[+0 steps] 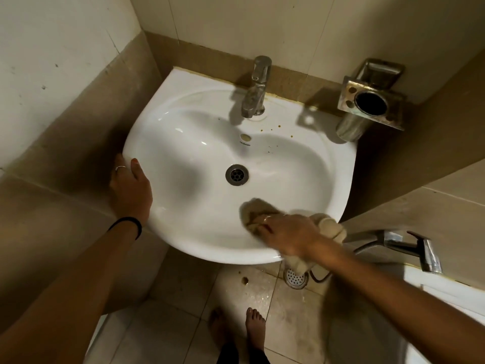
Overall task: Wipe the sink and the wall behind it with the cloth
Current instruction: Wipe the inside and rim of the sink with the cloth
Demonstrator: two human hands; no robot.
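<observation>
Left hand [130,185] spread flat; right hand [286,236] curled, both arms outstretched.

Single head-worn wide-angle view, looking steeply down and forward from above the sink [183,143], close range. Tap [258,85] and corner wall [236,19] at top, floor [183,324] and bare feet [256,327] at bottom; edges bend.
</observation>
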